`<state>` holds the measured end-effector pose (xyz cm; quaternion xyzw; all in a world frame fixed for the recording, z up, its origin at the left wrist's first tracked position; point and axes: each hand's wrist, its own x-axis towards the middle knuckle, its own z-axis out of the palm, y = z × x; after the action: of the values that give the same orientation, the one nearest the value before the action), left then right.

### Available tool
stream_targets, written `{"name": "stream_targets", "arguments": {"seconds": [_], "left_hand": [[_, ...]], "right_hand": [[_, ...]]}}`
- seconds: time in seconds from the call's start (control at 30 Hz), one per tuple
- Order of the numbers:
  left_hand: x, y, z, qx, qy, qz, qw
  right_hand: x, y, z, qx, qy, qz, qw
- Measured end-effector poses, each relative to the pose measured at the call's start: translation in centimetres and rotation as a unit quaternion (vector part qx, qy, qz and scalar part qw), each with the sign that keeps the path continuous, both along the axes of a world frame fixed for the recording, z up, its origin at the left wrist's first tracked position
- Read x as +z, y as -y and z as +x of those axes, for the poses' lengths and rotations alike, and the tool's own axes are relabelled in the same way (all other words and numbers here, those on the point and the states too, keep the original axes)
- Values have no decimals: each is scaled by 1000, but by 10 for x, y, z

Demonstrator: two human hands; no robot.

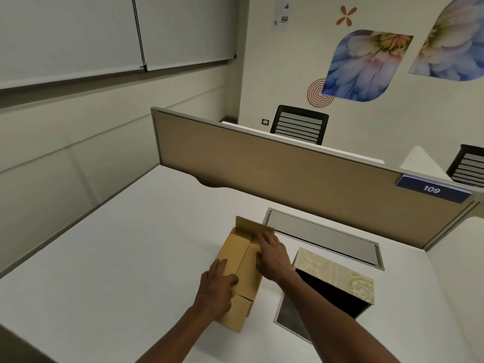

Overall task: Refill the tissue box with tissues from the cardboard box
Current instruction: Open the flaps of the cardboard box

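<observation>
A brown cardboard box (239, 260) lies on the white desk (117, 258), its far end flap standing up. My left hand (217, 289) rests on the near top flap, fingers spread and pressing down. My right hand (272, 254) lies flat on the far top flap and right edge. To the right stands the tissue box (337, 277), a cream holder with gold floral pattern, tipped so its dark hollow inside faces me. No tissues are visible.
A grey cable hatch (324, 238) is set in the desk behind the boxes. A flat grey panel (289, 317) lies under the tissue box. A tan partition (288, 179) with a "109" label bounds the far side. Black chairs stand beyond.
</observation>
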<state>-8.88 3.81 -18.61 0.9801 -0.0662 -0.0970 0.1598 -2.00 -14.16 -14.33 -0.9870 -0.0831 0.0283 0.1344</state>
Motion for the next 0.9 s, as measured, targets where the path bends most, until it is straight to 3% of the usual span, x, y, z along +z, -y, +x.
{"name": "stream_targets", "arguments": {"seconds": [0.3, 0.63, 0.9], "left_hand": [[-13, -2, 15, -40, -46, 35, 998], [-5, -14, 18, 24, 9, -56, 998], [1, -32, 25, 91, 61, 48, 993]], "right_hand": [[3, -3, 45, -36, -116, 3, 993], [-16, -12, 61, -67, -181, 31, 981], [-23, -21, 61, -110, -195, 35, 974]]}}
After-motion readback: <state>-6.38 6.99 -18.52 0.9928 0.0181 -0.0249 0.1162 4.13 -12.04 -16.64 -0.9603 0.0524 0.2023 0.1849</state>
